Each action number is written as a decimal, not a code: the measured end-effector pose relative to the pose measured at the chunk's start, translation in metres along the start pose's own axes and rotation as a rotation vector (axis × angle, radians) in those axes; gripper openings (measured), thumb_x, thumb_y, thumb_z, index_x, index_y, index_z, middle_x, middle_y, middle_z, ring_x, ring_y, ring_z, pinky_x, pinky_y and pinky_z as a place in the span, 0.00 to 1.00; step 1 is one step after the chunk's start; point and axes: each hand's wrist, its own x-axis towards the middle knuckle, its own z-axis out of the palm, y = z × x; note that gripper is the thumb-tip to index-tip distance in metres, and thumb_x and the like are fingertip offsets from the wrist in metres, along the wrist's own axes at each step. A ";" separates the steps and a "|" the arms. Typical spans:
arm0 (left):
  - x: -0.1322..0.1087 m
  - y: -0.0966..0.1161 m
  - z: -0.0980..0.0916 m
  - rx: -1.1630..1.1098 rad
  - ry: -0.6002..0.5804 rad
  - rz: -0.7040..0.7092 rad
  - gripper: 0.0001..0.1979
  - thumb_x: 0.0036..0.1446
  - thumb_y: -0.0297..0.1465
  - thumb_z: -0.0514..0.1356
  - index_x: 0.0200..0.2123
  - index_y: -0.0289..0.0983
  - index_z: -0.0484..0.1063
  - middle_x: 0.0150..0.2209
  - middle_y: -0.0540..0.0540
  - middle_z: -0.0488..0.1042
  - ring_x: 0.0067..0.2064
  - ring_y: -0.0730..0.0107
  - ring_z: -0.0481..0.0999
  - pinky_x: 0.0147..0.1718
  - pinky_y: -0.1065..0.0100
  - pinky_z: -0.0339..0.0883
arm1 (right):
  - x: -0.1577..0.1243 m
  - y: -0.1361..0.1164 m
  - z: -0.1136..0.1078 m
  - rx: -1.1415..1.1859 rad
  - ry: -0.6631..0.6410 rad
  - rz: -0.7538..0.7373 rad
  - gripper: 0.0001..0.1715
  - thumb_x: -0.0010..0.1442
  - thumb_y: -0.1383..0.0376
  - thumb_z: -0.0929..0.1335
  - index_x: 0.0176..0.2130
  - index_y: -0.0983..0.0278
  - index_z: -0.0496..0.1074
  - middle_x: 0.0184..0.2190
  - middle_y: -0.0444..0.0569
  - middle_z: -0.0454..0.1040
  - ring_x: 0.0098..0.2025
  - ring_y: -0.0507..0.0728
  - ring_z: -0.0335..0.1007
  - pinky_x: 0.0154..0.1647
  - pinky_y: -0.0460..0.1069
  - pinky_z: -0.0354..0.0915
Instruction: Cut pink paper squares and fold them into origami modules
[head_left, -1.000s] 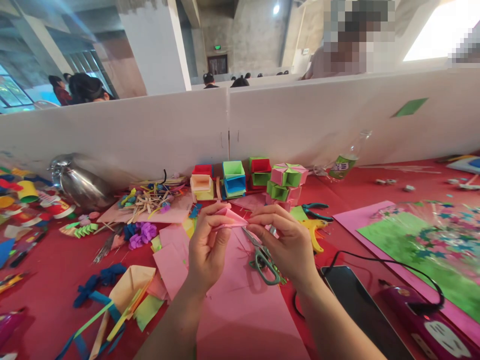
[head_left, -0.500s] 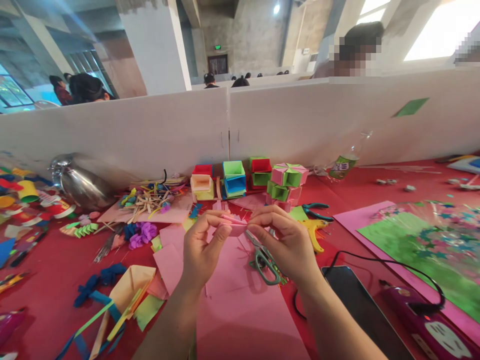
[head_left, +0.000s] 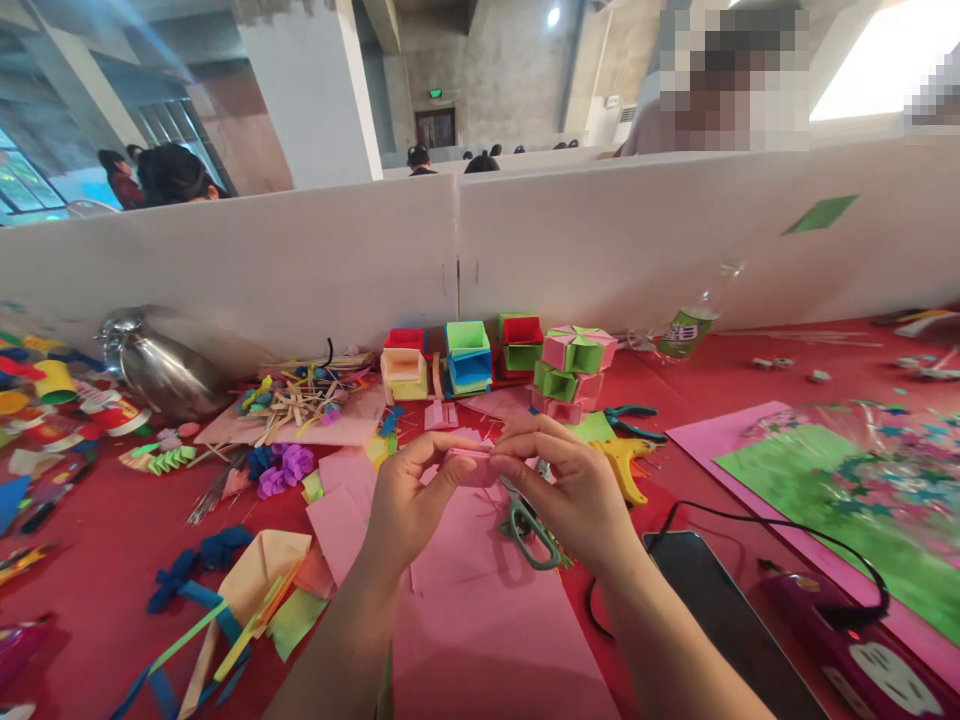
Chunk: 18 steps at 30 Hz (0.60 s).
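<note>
A small folded piece of pink paper is pinched between both hands above the table's middle. My left hand is closed on its left end, thumb in front. At the right end, the thumb and fingers of my right hand grip the same paper. Green-handled scissors lie below and beside my right hand, partly hidden by it. Underneath both hands are pink paper sheets. Just beyond stand folded paper boxes and a pink-and-green stack of paper boxes.
A metal jug, paper scraps and thin sticks lie left. On the right are a yellow glue gun, pliers, a phone, a power strip and a bottle. A white partition stands behind.
The right hand has shifted slightly left, and the hands are closer together on the pink paper. Its folded layers now look flatter. A person beyond the partition has risen higher.
</note>
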 end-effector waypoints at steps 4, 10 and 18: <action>0.000 -0.001 0.000 -0.018 0.052 0.009 0.05 0.54 0.32 0.62 0.35 0.38 0.75 0.32 0.50 0.77 0.33 0.73 0.75 0.34 0.75 0.68 | 0.000 0.000 0.001 0.011 -0.001 0.019 0.04 0.56 0.69 0.69 0.29 0.64 0.74 0.30 0.46 0.71 0.33 0.51 0.69 0.35 0.45 0.65; 0.001 -0.002 0.005 -0.074 0.019 -0.042 0.05 0.54 0.33 0.62 0.31 0.37 0.75 0.28 0.50 0.77 0.31 0.72 0.75 0.33 0.73 0.69 | -0.002 0.000 0.004 -0.040 -0.034 -0.019 0.08 0.56 0.73 0.67 0.26 0.64 0.70 0.29 0.44 0.69 0.32 0.50 0.67 0.34 0.45 0.63; 0.001 -0.004 0.006 -0.027 0.045 -0.010 0.05 0.54 0.33 0.61 0.30 0.37 0.74 0.27 0.51 0.75 0.30 0.74 0.73 0.32 0.74 0.66 | -0.002 0.002 0.008 -0.060 -0.029 -0.028 0.06 0.57 0.72 0.67 0.28 0.64 0.70 0.31 0.46 0.70 0.34 0.51 0.68 0.36 0.46 0.63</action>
